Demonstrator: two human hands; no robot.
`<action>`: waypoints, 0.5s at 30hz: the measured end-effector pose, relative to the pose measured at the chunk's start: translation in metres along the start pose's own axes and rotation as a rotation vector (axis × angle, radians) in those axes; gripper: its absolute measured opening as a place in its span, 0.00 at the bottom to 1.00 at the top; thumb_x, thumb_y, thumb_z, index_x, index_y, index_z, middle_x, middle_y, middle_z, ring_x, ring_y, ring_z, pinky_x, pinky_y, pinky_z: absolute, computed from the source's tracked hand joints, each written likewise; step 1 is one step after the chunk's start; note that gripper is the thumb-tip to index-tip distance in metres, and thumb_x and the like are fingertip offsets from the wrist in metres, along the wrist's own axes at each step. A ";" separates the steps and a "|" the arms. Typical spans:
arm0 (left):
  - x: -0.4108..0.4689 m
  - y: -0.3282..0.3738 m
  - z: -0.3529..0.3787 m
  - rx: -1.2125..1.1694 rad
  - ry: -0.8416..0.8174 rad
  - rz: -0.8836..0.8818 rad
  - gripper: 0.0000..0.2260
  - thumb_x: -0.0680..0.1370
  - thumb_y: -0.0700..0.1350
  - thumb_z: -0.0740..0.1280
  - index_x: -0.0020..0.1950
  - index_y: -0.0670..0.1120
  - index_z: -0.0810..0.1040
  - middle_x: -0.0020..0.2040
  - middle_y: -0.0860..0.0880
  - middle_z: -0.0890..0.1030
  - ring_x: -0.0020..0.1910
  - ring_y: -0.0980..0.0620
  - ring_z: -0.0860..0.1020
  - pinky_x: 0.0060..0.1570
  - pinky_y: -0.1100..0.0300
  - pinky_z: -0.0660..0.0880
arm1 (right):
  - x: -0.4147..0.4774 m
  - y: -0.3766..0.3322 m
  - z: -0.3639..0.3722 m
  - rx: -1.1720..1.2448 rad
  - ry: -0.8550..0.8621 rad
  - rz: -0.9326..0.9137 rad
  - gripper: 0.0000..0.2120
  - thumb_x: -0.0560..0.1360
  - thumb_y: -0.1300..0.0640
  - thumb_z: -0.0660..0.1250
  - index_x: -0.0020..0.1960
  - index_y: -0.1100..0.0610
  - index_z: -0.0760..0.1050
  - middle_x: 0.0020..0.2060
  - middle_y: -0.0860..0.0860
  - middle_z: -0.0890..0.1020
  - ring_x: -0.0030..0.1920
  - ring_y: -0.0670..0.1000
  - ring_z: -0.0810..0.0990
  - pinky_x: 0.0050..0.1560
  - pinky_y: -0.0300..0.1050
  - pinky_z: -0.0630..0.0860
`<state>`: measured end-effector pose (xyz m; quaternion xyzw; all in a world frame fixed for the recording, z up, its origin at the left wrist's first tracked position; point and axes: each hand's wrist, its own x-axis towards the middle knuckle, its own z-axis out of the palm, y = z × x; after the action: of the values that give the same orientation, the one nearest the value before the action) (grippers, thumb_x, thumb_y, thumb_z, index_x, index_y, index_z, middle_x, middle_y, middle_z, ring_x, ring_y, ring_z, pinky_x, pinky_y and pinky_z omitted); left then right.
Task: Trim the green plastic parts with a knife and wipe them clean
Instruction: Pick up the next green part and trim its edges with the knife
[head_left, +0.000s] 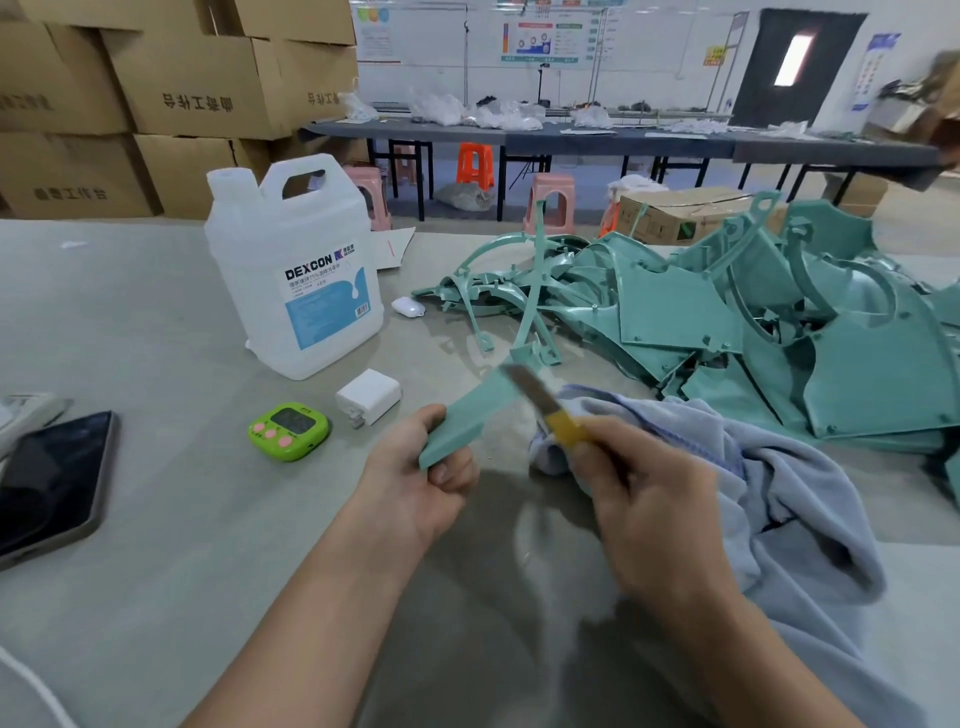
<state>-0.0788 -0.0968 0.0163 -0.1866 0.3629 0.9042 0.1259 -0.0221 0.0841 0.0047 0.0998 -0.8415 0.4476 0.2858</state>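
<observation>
Gripping one flat green plastic part at frame centre, the left hand is closed around its lower end. The right hand is clenched on one yellow-handled knife, blade against the part's edge. One heap of green plastic parts lies centre right, uncountable, beside one grey-blue cloth; one clear jug stands upper left.

left hand grips green part | right hand grips knife | blade against part

Stacked cardboard boxes rise beyond the grey table's far left corner. Past its far edge stands a long dark bench with pink and orange stools beneath, before a white wall with posters and a dark door.
</observation>
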 end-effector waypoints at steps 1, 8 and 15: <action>0.001 -0.001 0.000 -0.004 0.011 0.006 0.18 0.84 0.41 0.56 0.33 0.42 0.69 0.19 0.50 0.59 0.13 0.56 0.56 0.14 0.68 0.53 | -0.005 -0.003 0.002 -0.034 -0.064 -0.051 0.08 0.78 0.46 0.65 0.52 0.44 0.82 0.36 0.41 0.83 0.35 0.42 0.80 0.38 0.34 0.75; 0.002 0.002 -0.001 0.005 0.040 0.043 0.18 0.84 0.41 0.55 0.34 0.42 0.68 0.18 0.51 0.59 0.13 0.56 0.55 0.14 0.66 0.52 | 0.013 0.007 -0.005 -0.200 0.160 0.060 0.07 0.82 0.58 0.67 0.49 0.48 0.81 0.31 0.40 0.77 0.39 0.40 0.76 0.38 0.26 0.67; 0.003 -0.003 0.001 0.111 0.045 0.091 0.13 0.85 0.41 0.54 0.42 0.41 0.69 0.19 0.48 0.66 0.12 0.56 0.57 0.15 0.68 0.53 | 0.005 0.005 0.005 -0.255 -0.066 -0.015 0.06 0.82 0.52 0.65 0.49 0.46 0.80 0.32 0.40 0.79 0.34 0.43 0.78 0.34 0.36 0.70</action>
<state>-0.0809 -0.0940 0.0134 -0.1827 0.4235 0.8830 0.0867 -0.0303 0.0833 0.0019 0.0838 -0.8997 0.3311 0.2719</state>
